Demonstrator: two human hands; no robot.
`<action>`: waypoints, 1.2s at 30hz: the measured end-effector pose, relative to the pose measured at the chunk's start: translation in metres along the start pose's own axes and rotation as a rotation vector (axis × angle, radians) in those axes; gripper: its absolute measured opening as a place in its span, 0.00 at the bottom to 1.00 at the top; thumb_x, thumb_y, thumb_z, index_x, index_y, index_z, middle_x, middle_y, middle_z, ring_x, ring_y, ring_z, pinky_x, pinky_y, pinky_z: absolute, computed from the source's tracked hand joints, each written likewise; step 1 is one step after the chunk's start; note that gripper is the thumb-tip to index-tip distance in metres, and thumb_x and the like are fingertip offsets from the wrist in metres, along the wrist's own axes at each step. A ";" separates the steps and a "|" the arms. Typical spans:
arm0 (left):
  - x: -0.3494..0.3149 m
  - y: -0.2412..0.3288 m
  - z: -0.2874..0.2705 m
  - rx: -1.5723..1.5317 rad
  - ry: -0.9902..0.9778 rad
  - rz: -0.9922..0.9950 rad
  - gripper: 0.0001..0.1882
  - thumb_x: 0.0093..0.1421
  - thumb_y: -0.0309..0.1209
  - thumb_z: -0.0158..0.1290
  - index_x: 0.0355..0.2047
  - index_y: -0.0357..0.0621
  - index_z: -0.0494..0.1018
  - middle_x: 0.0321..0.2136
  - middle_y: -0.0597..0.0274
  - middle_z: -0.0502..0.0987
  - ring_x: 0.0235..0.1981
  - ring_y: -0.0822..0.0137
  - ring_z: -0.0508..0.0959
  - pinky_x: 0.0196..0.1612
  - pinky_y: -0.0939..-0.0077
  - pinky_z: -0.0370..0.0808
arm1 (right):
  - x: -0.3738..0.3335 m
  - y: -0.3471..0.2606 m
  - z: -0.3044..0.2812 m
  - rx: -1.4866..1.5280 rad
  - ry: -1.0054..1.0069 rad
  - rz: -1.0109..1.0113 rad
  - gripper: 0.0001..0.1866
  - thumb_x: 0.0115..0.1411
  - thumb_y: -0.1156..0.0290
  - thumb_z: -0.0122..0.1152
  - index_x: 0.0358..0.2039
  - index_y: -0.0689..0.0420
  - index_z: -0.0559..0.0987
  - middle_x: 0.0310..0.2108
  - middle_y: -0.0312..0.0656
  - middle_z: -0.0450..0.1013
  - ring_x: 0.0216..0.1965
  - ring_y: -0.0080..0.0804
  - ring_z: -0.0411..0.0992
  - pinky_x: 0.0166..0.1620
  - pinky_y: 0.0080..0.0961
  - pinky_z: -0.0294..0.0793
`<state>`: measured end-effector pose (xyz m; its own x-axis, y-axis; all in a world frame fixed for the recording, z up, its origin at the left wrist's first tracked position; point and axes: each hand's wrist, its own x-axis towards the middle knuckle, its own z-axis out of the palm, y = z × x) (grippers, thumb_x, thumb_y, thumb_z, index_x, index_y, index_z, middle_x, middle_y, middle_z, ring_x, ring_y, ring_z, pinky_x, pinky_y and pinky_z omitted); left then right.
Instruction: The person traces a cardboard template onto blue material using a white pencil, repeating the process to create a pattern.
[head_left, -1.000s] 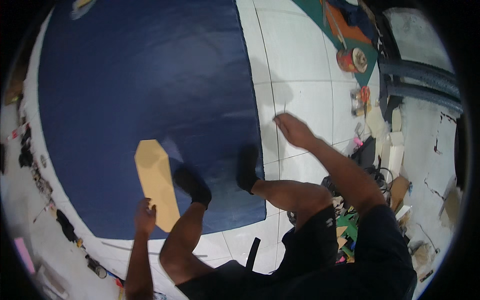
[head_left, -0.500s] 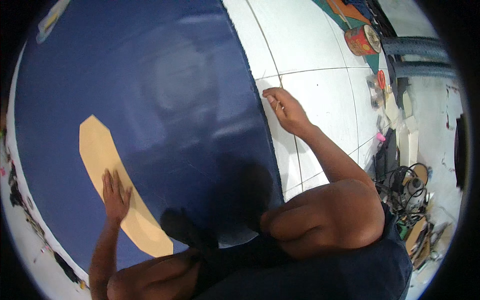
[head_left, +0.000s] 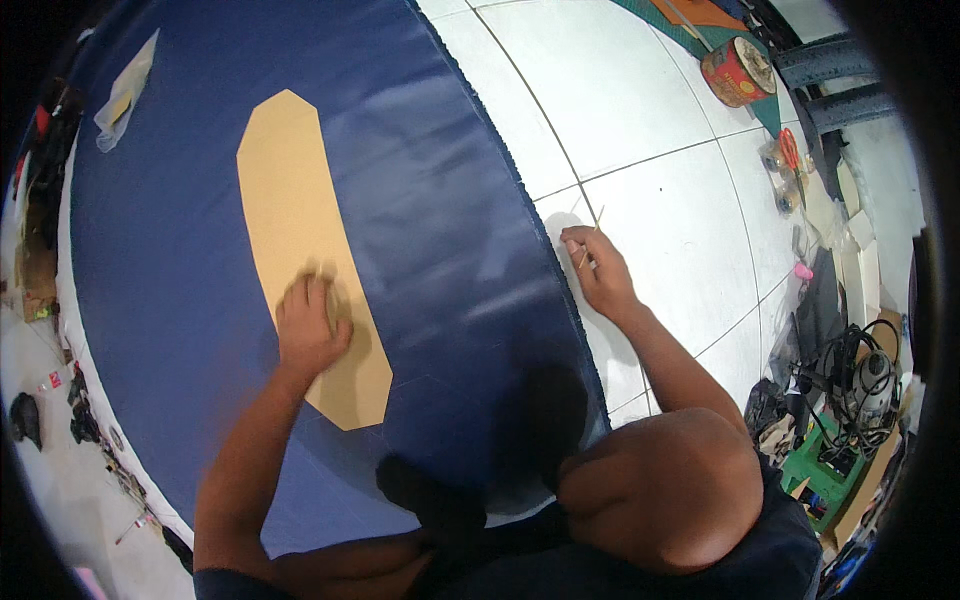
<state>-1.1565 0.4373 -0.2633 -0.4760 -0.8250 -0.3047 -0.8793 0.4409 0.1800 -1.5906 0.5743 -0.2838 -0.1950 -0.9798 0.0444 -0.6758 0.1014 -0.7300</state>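
My left hand [head_left: 312,325] lies with its fingers spread on a long tan card template [head_left: 300,215] with angled ends; its fingertips are slightly blurred. Beneath the template is a wide sheet of dark blue, slightly shiny material [head_left: 430,200]. Off the sheet's frayed right edge, over the white tiles, my right hand [head_left: 602,275] is closed around a thin, light-coloured stick [head_left: 599,217]. What kind of stick it is, I cannot make out.
A small clear bag [head_left: 128,95] rests on the sheet at the far left. Along the right stand a red tin [head_left: 736,74], orange-handled scissors [head_left: 790,155] and a grey corded tool [head_left: 872,380] among black cables. White floor tiles [head_left: 660,230] border the sheet.
My left hand and the template have slid away from me and to the right over the blue sheet. The view has shifted a little. My right hand keeps hold of the stick.
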 end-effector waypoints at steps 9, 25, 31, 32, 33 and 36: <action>-0.009 0.056 0.046 -0.046 -0.044 0.009 0.48 0.64 0.50 0.57 0.76 0.44 0.48 0.75 0.36 0.46 0.76 0.38 0.47 0.75 0.42 0.46 | 0.051 -0.030 0.056 -0.024 -0.026 -0.270 0.08 0.63 0.72 0.66 0.41 0.61 0.81 0.43 0.50 0.81 0.46 0.52 0.79 0.51 0.45 0.74; 0.022 0.109 0.046 -0.243 0.102 0.001 0.46 0.53 0.47 0.70 0.69 0.48 0.64 0.74 0.46 0.55 0.75 0.43 0.53 0.75 0.48 0.53 | 0.032 0.013 0.060 -0.379 -0.209 -0.414 0.23 0.60 0.50 0.69 0.52 0.47 0.83 0.66 0.38 0.71 0.70 0.47 0.61 0.71 0.61 0.53; 0.018 0.100 0.052 -0.161 0.081 0.066 0.58 0.46 0.55 0.72 0.73 0.51 0.59 0.75 0.51 0.52 0.77 0.48 0.49 0.78 0.48 0.46 | 0.037 0.008 0.063 -0.412 -0.198 -0.438 0.25 0.62 0.46 0.65 0.53 0.47 0.82 0.65 0.38 0.71 0.70 0.49 0.61 0.70 0.62 0.53; 0.018 0.103 0.051 -0.164 0.071 0.051 0.58 0.46 0.56 0.73 0.73 0.50 0.59 0.75 0.51 0.52 0.77 0.48 0.48 0.78 0.48 0.46 | 0.036 0.010 0.064 -0.423 -0.195 -0.440 0.25 0.62 0.45 0.65 0.53 0.47 0.82 0.65 0.38 0.71 0.70 0.49 0.61 0.70 0.62 0.53; 0.018 0.106 0.049 -0.166 0.061 0.037 0.59 0.45 0.56 0.73 0.73 0.50 0.58 0.75 0.51 0.52 0.77 0.49 0.48 0.78 0.48 0.45 | 0.034 0.011 0.064 -0.435 -0.191 -0.441 0.25 0.62 0.45 0.65 0.53 0.47 0.82 0.65 0.38 0.70 0.70 0.49 0.60 0.70 0.61 0.53; 0.020 0.112 0.050 -0.181 0.075 0.034 0.61 0.44 0.57 0.73 0.73 0.48 0.58 0.75 0.52 0.53 0.77 0.49 0.48 0.78 0.48 0.45 | 0.032 0.012 0.062 -0.433 -0.160 -0.447 0.26 0.62 0.43 0.64 0.53 0.47 0.82 0.65 0.38 0.71 0.70 0.48 0.60 0.71 0.62 0.52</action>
<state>-1.2657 0.4876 -0.2957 -0.4970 -0.8378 -0.2263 -0.8426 0.4036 0.3566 -1.5613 0.5337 -0.3334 0.2579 -0.9539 0.1539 -0.8996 -0.2951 -0.3220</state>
